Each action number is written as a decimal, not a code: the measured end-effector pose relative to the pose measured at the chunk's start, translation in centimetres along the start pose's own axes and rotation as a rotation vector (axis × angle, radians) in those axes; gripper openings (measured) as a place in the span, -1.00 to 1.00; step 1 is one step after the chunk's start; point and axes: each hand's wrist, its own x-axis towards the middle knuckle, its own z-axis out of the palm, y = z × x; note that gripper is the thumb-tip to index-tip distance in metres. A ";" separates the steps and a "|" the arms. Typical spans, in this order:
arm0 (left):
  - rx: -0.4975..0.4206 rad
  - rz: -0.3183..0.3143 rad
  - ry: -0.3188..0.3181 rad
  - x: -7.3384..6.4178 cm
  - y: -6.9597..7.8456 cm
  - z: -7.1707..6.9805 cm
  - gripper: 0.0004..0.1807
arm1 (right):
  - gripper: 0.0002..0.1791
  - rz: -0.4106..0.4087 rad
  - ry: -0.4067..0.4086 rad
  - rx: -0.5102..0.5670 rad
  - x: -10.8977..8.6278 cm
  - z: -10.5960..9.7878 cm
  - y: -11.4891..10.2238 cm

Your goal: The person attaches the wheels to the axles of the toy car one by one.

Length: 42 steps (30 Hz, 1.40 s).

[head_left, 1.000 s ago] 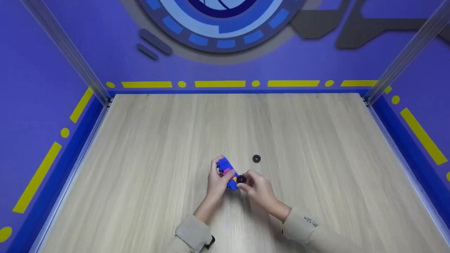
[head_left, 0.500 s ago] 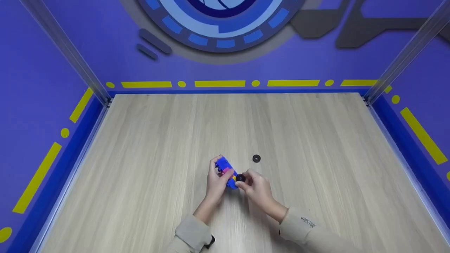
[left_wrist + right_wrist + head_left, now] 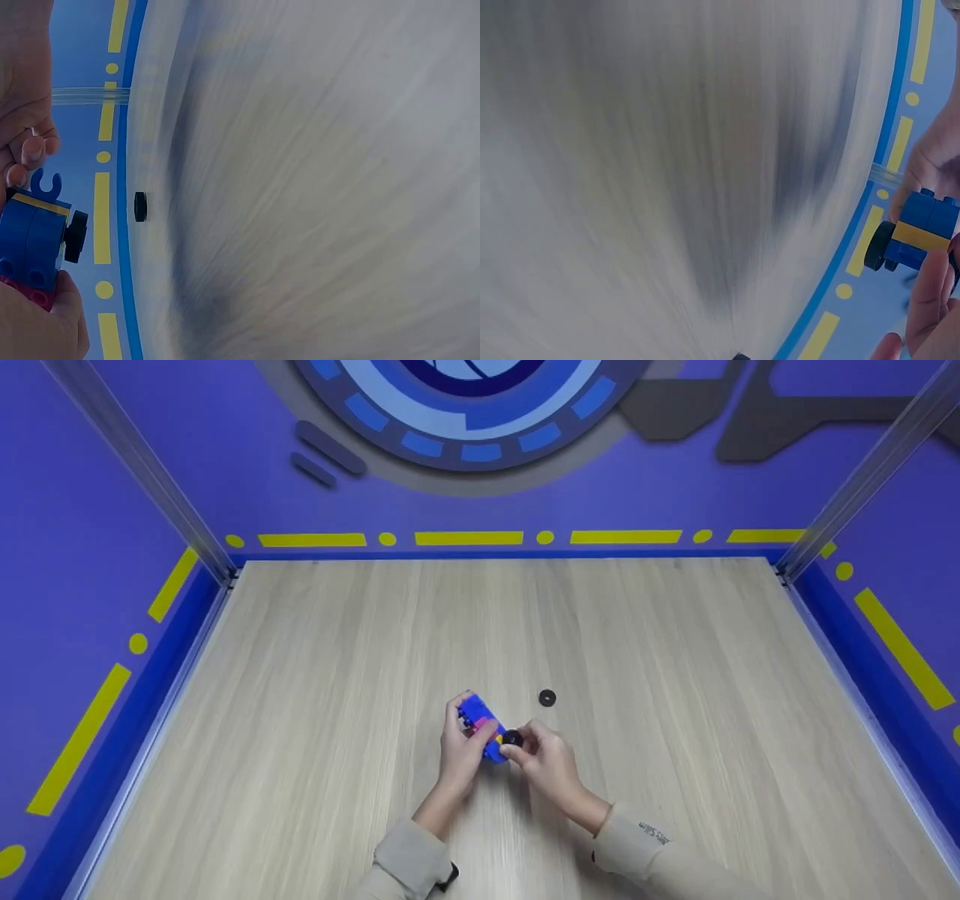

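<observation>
My left hand (image 3: pixel 463 746) grips a toy car built of blue, yellow and pink bricks (image 3: pixel 475 706), thumb across the pink part. Held above the table, the car slants toward my right hand (image 3: pixel 553 763), which pinches a black wheel (image 3: pixel 513 737) against the car's near right side. Contact between that wheel and the car's axle is hidden by fingers. The left wrist view shows a blue hook at one end of the car (image 3: pixel 30 234) and another black wheel (image 3: pixel 76 236) on its underside. In the right wrist view, right-hand fingers (image 3: pixel 928 296) touch near the yellow brick.
A loose black wheel (image 3: pixel 547 698) lies flat on the wood-grain table (image 3: pixel 337 675), just beyond the right hand. Blue-purple panels (image 3: pixel 480 517) with yellow marks stand along the back and both sides, joined by metal posts at the corners.
Both hands have shifted very slightly left and away from the person, with the car and the pinched wheel. The loose wheel on the table stays where it was.
</observation>
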 end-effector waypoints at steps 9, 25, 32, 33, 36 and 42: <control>0.018 0.044 0.035 0.4 -1.0 0.2 -0.41 | -0.74 -0.030 0.025 0.036 -0.1 0.2 0.3; -0.025 0.025 0.006 0.2 -0.6 0.1 -0.39 | -0.73 -0.047 0.077 0.003 0.0 0.5 0.4; -0.018 0.029 0.016 0.1 -0.6 0.1 -0.40 | -0.72 -0.044 0.096 -0.037 -0.1 0.6 0.2; -0.019 0.028 0.018 0.1 -0.6 0.1 -0.40 | -0.72 -0.044 0.098 -0.039 -0.1 0.7 0.2; -0.031 0.025 0.017 0.1 -0.6 0.2 -0.38 | -0.72 -0.046 0.113 -0.040 -0.2 0.8 0.3; -0.045 0.005 0.011 -0.4 0.4 0.2 -0.39 | -0.71 -0.030 0.150 -0.042 -0.3 1.0 0.3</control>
